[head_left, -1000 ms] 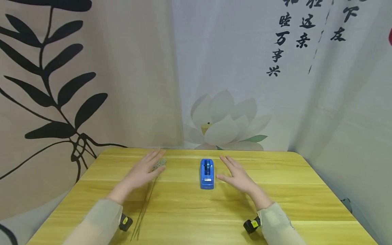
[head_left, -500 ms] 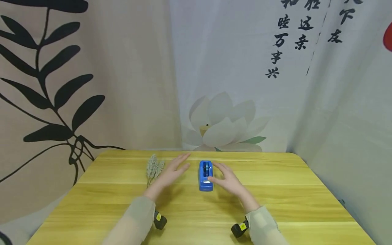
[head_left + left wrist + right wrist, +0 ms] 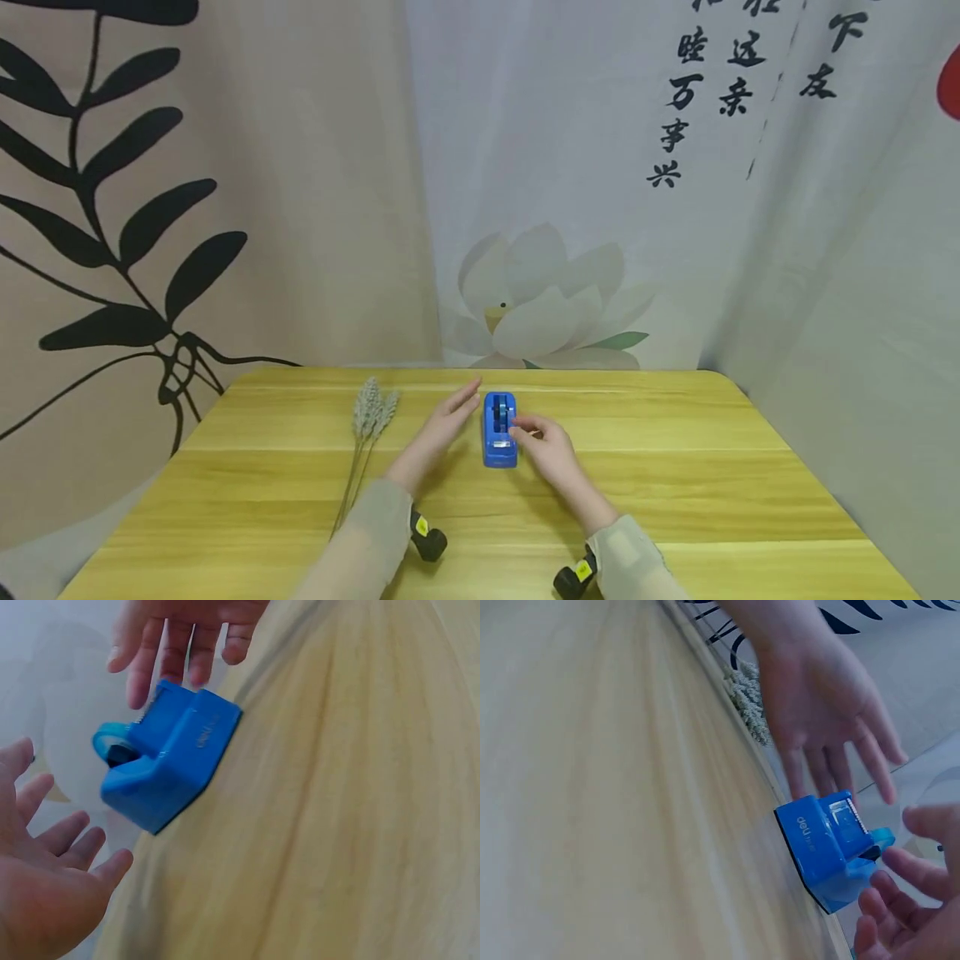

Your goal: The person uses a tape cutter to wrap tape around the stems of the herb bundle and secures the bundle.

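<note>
Head cam: I had the blue tape dispenser (image 3: 499, 435) upright on the wood-grain table (image 3: 712, 467), btwn the hands; dried seed-head stalks (image 3: 367, 417) lay off to the L. L hand (image 3: 444, 422) was straight-fingered, holding nothing; R hand (image 3: 549, 450) had thumb & index narrowed by the dispenser's R side, contact unclear.

L wrist cam: L fingers were spread, apart from the dispenser.

R wrist cam: R fingers bent loosely, no grip, nr the toothed cutter (image 3: 856, 814). Best approach, I reckoned: brace low w/ L, keep R fingertips off the teeth.
</note>
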The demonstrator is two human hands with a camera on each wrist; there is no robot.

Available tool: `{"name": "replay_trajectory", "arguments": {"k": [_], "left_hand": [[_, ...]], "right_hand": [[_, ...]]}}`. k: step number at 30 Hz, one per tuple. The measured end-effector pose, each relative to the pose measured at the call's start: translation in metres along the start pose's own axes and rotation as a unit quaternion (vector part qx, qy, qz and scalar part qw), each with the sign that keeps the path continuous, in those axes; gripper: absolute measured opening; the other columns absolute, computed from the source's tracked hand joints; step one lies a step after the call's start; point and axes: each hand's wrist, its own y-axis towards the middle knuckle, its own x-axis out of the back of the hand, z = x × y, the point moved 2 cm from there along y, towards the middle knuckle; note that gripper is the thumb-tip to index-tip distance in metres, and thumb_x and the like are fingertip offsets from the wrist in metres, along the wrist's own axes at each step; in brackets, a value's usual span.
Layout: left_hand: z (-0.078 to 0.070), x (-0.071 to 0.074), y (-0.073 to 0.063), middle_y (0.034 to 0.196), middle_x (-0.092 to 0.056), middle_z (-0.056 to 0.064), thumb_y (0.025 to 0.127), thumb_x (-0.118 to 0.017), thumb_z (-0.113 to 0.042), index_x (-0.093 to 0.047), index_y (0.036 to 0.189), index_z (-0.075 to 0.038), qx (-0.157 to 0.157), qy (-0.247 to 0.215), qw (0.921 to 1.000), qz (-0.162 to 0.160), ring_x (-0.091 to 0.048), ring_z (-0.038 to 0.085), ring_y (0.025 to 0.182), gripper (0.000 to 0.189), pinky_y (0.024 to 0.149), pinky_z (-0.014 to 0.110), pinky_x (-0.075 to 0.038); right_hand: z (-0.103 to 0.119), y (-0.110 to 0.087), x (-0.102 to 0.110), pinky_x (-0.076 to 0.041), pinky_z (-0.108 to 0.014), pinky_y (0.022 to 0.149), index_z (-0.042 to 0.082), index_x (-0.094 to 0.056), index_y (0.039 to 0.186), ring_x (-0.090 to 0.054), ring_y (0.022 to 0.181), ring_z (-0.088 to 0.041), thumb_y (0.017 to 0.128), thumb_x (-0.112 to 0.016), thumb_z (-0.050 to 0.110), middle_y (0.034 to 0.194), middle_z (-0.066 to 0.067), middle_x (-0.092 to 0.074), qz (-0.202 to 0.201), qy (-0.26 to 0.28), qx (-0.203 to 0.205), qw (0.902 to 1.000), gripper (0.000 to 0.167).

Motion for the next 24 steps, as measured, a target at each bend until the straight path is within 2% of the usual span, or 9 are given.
{"name": "replay_trajectory", "arguments": {"k": [5, 9, 13, 20, 24], "left_hand": [[0.007, -0.007, 0.001, 0.155, -0.03, 0.01, 0.102, -0.048, -0.032, -0.038, 0.149, -0.014, 0.016, -0.031, 0.9994, 0.007, -0.029, 0.036, 0.139, 0.051, 0.109, 0.055, -0.027], [0.01, -0.013, 0.004, 0.153, -0.034, 0.01, 0.103, -0.048, -0.029, -0.041, 0.148, -0.011, 0.019, -0.036, 0.9991, 0.011, -0.029, 0.035, 0.14, 0.049, 0.111, 0.052, -0.025], [0.012, -0.016, 0.005, 0.151, -0.038, 0.008, 0.103, -0.047, -0.032, -0.045, 0.145, -0.012, 0.024, -0.032, 0.9991, 0.014, -0.028, 0.033, 0.14, 0.047, 0.112, 0.053, -0.022], [0.016, -0.018, 0.006, 0.149, -0.041, 0.01, 0.102, -0.047, -0.037, -0.049, 0.143, -0.018, 0.051, -0.015, 0.9986, 0.005, -0.028, 0.035, 0.14, 0.046, 0.112, 0.057, -0.017], [0.018, -0.019, 0.005, 0.149, -0.04, 0.011, 0.102, -0.048, -0.036, -0.049, 0.143, -0.018, 0.053, -0.002, 0.9986, 0.002, -0.028, 0.037, 0.14, 0.045, 0.112, 0.058, -0.015]], "right_hand": [[0.005, -0.003, 0.002, -0.048, -0.029, 0.062, -0.007, -0.068, 0.108, -0.055, 0.076, -0.019, 0.092, -0.066, 0.019, 0.095, -0.008, -0.066, 0.003, 0.052, -0.069, 0.9963, 0.03], [0.001, -0.004, 0.002, -0.038, -0.023, 0.05, -0.008, -0.067, 0.11, -0.047, 0.061, -0.014, 0.092, -0.065, 0.02, 0.078, -0.004, -0.059, 0.015, 0.08, -0.1, 0.9916, 0.033], [-0.006, -0.001, -0.001, -0.035, -0.021, 0.047, -0.009, -0.066, 0.111, -0.043, 0.056, -0.012, 0.091, -0.066, 0.021, 0.066, -0.001, -0.052, 0.033, 0.079, -0.099, 0.9914, 0.036], [-0.005, -0.003, -0.004, -0.035, -0.021, 0.047, -0.008, -0.069, 0.106, -0.043, 0.054, -0.011, 0.09, -0.066, 0.021, 0.066, 0.0, -0.054, 0.04, 0.067, -0.094, 0.9925, 0.033], [-0.004, -0.005, -0.006, -0.034, -0.02, 0.046, -0.008, -0.069, 0.105, -0.041, 0.052, -0.008, 0.09, -0.067, 0.019, 0.064, 0.001, -0.054, 0.043, 0.068, -0.094, 0.9923, 0.031]]}}
